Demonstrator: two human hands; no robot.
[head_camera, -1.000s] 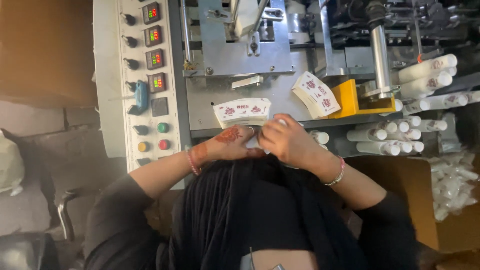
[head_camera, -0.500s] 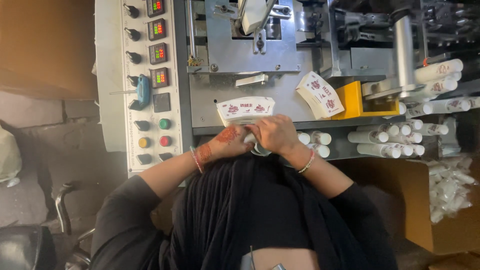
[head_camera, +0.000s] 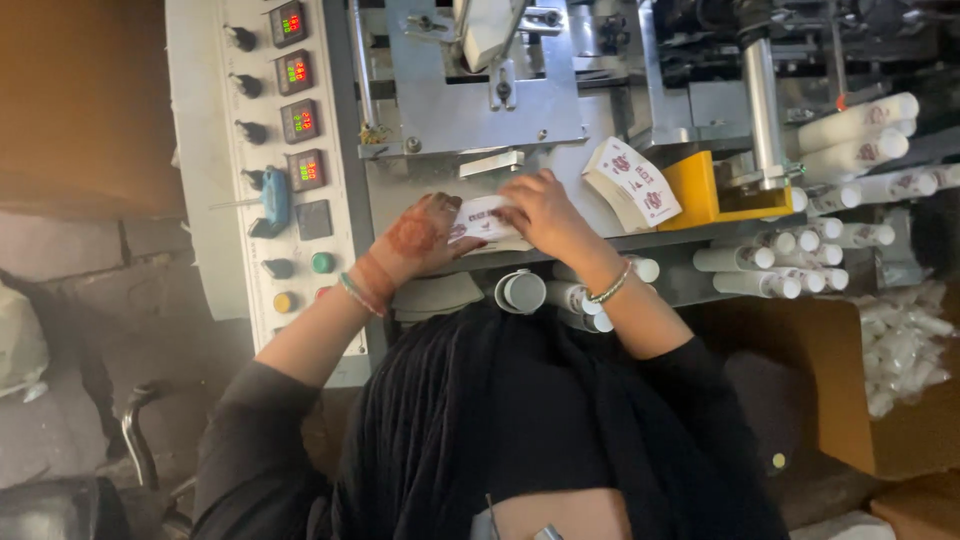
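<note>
Both hands closed on one stack of printed fan-shaped paper cup blanks (head_camera: 485, 222) at the front edge of the machine's grey ledge (head_camera: 590, 190): left hand (head_camera: 425, 235) gripping its left end, right hand (head_camera: 540, 210) its right end. Stack gathered but seemingly not yet loaded; second blank stack (head_camera: 632, 183) leaning by the yellow bracket (head_camera: 700, 190) further right along the ledge, rolled cup sleeves (head_camera: 780, 260) piled below the ledge's right end.

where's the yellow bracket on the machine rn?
Head view, right of centre: the yellow metal bracket sits on the machine ledge, just right of the fanned stack of printed white paper blanks and right of the right hand.
</note>
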